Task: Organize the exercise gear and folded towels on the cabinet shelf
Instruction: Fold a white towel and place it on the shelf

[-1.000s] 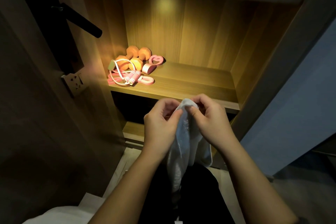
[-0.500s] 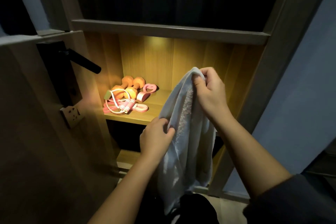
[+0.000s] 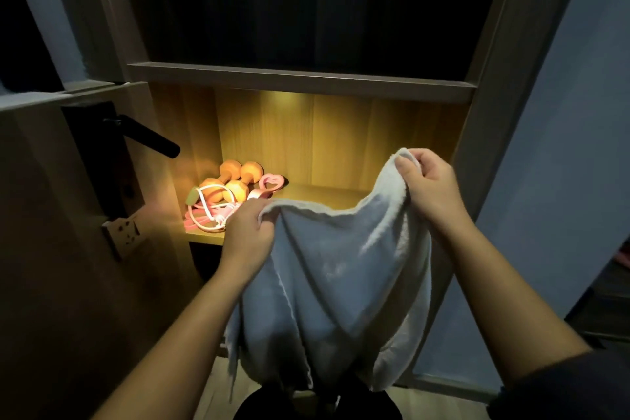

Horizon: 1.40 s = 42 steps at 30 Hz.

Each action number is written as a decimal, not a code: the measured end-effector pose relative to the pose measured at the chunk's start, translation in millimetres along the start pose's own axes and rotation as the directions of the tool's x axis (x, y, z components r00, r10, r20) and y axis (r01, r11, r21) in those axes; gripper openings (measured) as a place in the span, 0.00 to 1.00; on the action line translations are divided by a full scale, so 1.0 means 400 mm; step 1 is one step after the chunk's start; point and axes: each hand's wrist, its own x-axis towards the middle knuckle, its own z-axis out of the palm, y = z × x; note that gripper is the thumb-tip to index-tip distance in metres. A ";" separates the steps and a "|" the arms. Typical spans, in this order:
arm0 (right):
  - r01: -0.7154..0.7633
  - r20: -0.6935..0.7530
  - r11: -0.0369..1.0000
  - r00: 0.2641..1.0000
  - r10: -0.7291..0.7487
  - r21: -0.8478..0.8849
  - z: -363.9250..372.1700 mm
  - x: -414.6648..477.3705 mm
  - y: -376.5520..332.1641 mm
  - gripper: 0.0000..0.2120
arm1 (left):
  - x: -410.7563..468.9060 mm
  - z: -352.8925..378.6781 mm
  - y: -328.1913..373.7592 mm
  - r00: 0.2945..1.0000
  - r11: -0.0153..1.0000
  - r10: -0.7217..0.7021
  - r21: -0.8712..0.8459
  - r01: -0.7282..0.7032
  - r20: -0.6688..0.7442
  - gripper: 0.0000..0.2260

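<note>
1. Item, towel [image 3: 334,283]: pale and unfolded, hanging in the air in front of the shelf's [image 3: 324,196] front edge and touching no part of the shelf. Its lower hem is dangling toward the floor.
2. Risk, uneven fold: the top edge is sagging between the two grips and the right corner is riding higher than the left. A fold started like this is likely to come out crooked.
3. Risk, slippage: each corner is being held only by a small bunch of cloth. If either pinch loosens, that side is likely to drop to the floor.
4. Risk, snagging: the cloth is hanging close to the gear pile, so a sweep toward the shelf's left end could drag the jump rope [image 3: 208,215] off the front edge.
5. Left hand [image 3: 249,235]: knuckles facing up, fingers curling over and clutching the towel's left top corner, forearm reaching forward low.
6. Right hand [image 3: 429,181]: raised higher, thumb and fingers pinching the right top corner, wrist bending inward.
7. Exercise gear: orange dumbbells [image 3: 235,181], the rope and a pink heart-shaped piece [image 3: 271,181] are lying bunched together at the shelf's left end, toward the back corner. The right end of the shelf is lying behind the towel.
</note>
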 end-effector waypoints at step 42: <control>0.210 0.705 0.868 0.680 0.201 -0.450 0.133 -0.126 -0.059 0.26 | 0.039 -0.061 0.081 0.820 0.936 -0.024 0.301 -0.183 0.572 0.11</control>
